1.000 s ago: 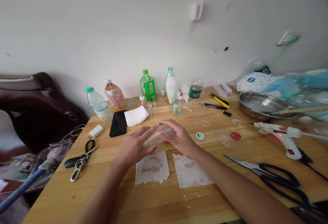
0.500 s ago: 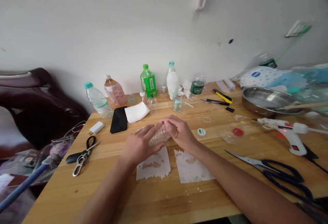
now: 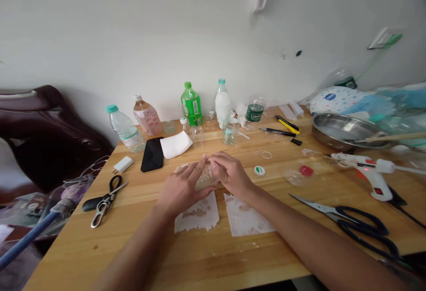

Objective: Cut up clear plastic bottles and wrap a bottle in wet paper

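Observation:
Both hands are closed on a clear, ridged plastic bottle piece [image 3: 205, 177] at the middle of the table. My left hand [image 3: 181, 185] wraps it from the left, thumb below and fingers over the top. From the right, my right hand [image 3: 234, 176] pinches its far end with bent fingers. Much of the piece is hidden by the hands. Beneath them lie two torn, stained white paper pieces, a left sheet [image 3: 196, 214] and a right sheet [image 3: 248, 220].
Scissors [image 3: 346, 220] and a glue gun [image 3: 369, 167] lie on the right, near a steel pan [image 3: 342, 127]. Several bottles, among them a green bottle [image 3: 192, 107], stand along the wall. A phone [image 3: 152, 154] and smaller scissors [image 3: 105, 203] lie left.
The scene has shifted slightly left in view. My hands keep hold of the bottle piece, and the fingers of my left hand have moved slightly on it.

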